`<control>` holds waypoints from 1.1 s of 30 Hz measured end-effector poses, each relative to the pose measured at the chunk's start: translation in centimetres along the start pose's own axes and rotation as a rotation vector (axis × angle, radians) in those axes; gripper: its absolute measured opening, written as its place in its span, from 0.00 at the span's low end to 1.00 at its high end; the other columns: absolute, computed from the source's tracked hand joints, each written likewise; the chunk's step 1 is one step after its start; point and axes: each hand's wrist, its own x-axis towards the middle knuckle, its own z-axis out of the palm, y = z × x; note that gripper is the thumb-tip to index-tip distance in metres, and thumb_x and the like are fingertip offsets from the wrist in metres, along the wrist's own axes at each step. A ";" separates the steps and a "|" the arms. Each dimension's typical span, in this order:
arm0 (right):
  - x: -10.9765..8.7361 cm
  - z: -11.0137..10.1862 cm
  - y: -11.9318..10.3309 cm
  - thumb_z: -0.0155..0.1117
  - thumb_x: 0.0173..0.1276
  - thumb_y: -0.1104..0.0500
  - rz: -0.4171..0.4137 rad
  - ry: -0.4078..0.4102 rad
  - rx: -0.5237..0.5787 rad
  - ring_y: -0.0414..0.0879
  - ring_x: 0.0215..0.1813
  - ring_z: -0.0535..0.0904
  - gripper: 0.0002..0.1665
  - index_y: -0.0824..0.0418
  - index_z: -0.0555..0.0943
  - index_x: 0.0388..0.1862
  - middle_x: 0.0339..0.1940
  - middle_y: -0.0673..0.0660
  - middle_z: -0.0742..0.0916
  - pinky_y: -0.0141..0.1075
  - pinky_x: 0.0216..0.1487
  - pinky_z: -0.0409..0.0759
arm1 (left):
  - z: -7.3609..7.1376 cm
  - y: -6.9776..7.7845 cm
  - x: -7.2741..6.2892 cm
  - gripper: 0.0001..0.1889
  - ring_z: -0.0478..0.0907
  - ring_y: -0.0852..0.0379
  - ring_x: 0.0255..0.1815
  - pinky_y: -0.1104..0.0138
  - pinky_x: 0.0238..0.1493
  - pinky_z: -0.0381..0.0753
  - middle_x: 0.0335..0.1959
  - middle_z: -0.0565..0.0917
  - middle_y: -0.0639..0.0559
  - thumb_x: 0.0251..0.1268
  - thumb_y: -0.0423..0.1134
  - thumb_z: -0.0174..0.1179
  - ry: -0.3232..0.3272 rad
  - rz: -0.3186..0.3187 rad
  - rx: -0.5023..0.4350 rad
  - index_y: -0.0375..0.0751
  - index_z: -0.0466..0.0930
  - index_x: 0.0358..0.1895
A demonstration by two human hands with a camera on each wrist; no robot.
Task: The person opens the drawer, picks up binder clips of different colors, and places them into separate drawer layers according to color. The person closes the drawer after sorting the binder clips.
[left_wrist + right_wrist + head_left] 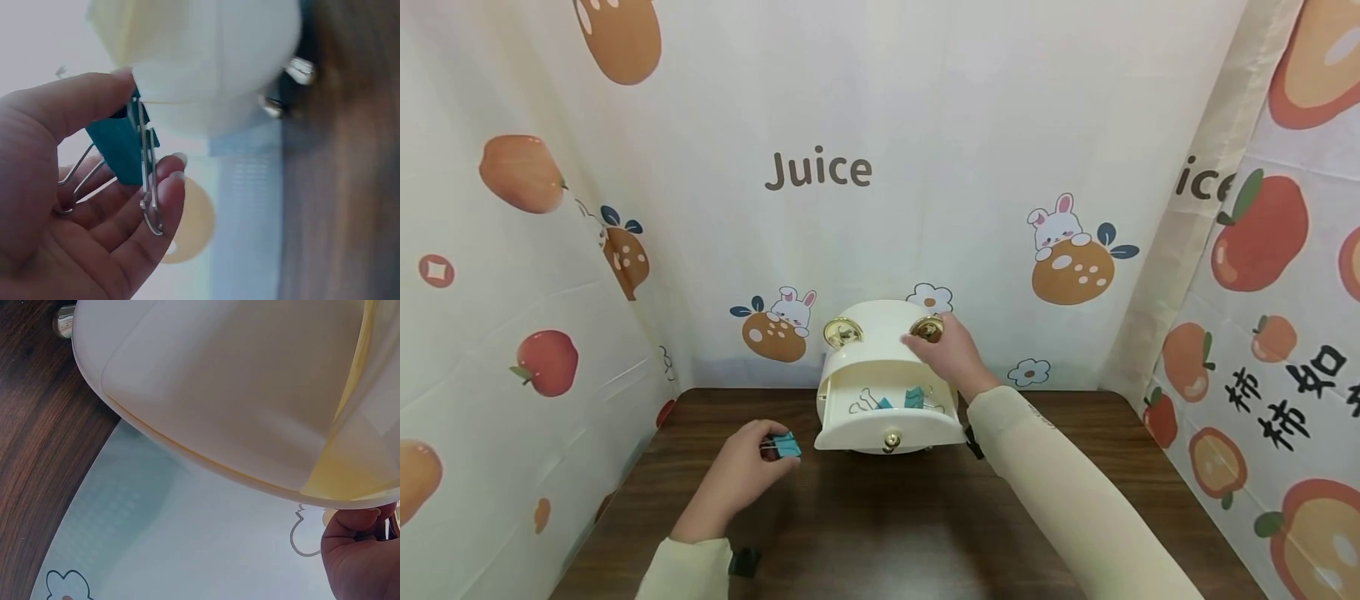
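A white box (880,321) with a rounded top stands at the back of the dark wooden table, its drawer (848,437) pulled out. Several teal binder clips (914,397) with silver wire handles lie in the drawer. To the left of the box, my left hand (748,462) pinches a teal binder clip (117,149); in the left wrist view, its wire handles stick out over the palm. My right hand (957,357) holds the round gold ornament (928,330) on the box's upper right, thumb and fingers at its rim. The right wrist view shows the box's smooth side close up.
A second gold ornament (842,332) sits on the box's upper left, and a gold knob (892,438) on the drawer front. Fruit-printed white curtains (925,167) enclose the table (880,533) at the back and both sides.
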 end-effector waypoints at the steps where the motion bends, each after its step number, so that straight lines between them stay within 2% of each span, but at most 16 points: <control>1: 0.0 0.0 0.0 0.71 0.65 0.33 -0.001 -0.001 0.001 0.53 0.51 0.78 0.43 0.59 0.67 0.65 0.52 0.57 0.80 0.48 0.49 0.80 | -0.3 0.4 0.0 0.22 0.79 0.53 0.43 0.58 0.43 0.83 0.49 0.79 0.48 0.62 0.43 0.75 0.018 0.007 -0.011 0.40 0.81 0.56; 7: 0.1 -0.1 0.0 0.71 0.65 0.34 0.006 0.012 -0.002 0.54 0.55 0.77 0.44 0.59 0.67 0.67 0.54 0.57 0.79 0.50 0.53 0.79 | -1.5 2.9 -0.1 0.23 0.78 0.49 0.48 0.56 0.50 0.83 0.56 0.76 0.45 0.67 0.45 0.70 0.103 0.032 -0.033 0.40 0.78 0.60; 11: 0.1 -0.1 0.0 0.72 0.65 0.34 0.006 0.008 0.003 0.54 0.54 0.77 0.44 0.60 0.67 0.66 0.54 0.58 0.79 0.50 0.52 0.79 | -2.1 4.6 0.2 0.24 0.76 0.46 0.53 0.51 0.54 0.82 0.59 0.75 0.44 0.68 0.46 0.69 0.136 0.058 -0.043 0.40 0.76 0.62; 14: 0.1 -0.1 -0.1 0.72 0.65 0.34 0.006 0.001 0.006 0.54 0.54 0.77 0.44 0.60 0.67 0.66 0.54 0.58 0.79 0.49 0.51 0.79 | -2.7 5.8 0.5 0.24 0.75 0.46 0.53 0.51 0.53 0.82 0.58 0.76 0.44 0.67 0.46 0.68 0.148 0.087 -0.032 0.40 0.76 0.62; 18: 0.1 -0.1 -0.1 0.71 0.66 0.34 0.007 0.000 0.002 0.54 0.54 0.77 0.44 0.60 0.67 0.67 0.54 0.58 0.79 0.49 0.52 0.79 | -3.6 7.3 1.3 0.24 0.76 0.48 0.51 0.53 0.50 0.83 0.55 0.76 0.46 0.67 0.46 0.68 0.136 0.139 -0.001 0.40 0.76 0.61; 24: 0.3 -0.2 -0.1 0.71 0.66 0.35 0.022 0.002 -0.012 0.54 0.56 0.77 0.44 0.59 0.66 0.68 0.56 0.57 0.79 0.50 0.55 0.79 | -4.6 9.8 2.6 0.23 0.78 0.51 0.48 0.56 0.50 0.83 0.53 0.78 0.48 0.66 0.44 0.68 0.113 0.265 0.052 0.39 0.77 0.60; 29: 0.4 -0.2 -0.1 0.71 0.66 0.35 0.020 0.003 -0.008 0.54 0.57 0.77 0.44 0.60 0.66 0.68 0.56 0.58 0.79 0.51 0.57 0.78 | -4.8 11.8 3.2 0.21 0.83 0.55 0.46 0.58 0.51 0.84 0.50 0.81 0.52 0.65 0.44 0.70 0.055 0.340 0.006 0.41 0.78 0.57; 33: 0.2 0.0 -0.1 0.72 0.66 0.35 0.016 -0.005 0.004 0.54 0.57 0.77 0.44 0.59 0.67 0.68 0.56 0.58 0.79 0.51 0.57 0.78 | -4.5 12.7 3.6 0.19 0.83 0.55 0.45 0.57 0.50 0.83 0.47 0.81 0.52 0.66 0.45 0.70 0.020 0.362 0.017 0.41 0.79 0.54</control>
